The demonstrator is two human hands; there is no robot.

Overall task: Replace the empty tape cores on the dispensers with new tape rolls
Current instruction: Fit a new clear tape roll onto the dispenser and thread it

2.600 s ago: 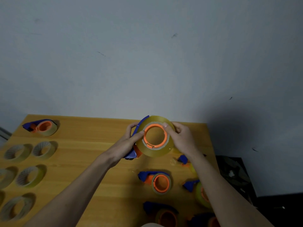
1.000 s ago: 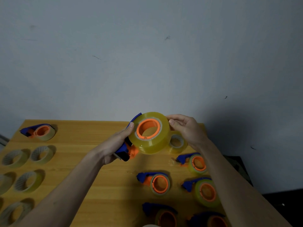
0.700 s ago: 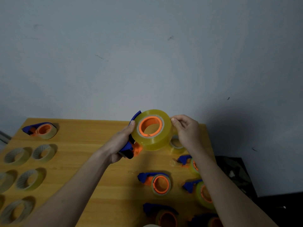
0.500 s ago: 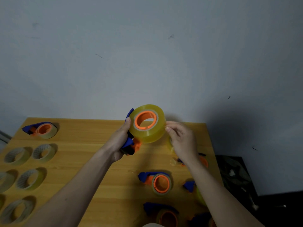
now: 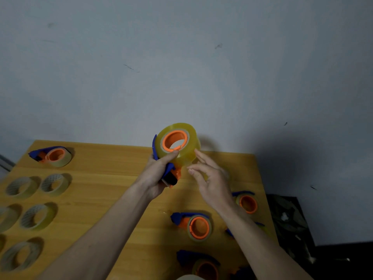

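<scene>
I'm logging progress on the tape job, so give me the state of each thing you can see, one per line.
Held dispenser: lifted off the table, fitted with a full tape roll.
Left hand: grips the held dispenser.
Right hand: open beside the roll, fingers relaxed.
Far-left dispenser: lying on the wooden table, nearly spent core on it.
Loose cores: lying apart at the left.
Dispensers at right: lying on the table, thin cores on them.

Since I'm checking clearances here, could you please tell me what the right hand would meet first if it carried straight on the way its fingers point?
Most likely the yellowish clear tape roll on the blue-and-orange dispenser; the right hand has its fingers almost touching it, though depth is unclear.
</scene>
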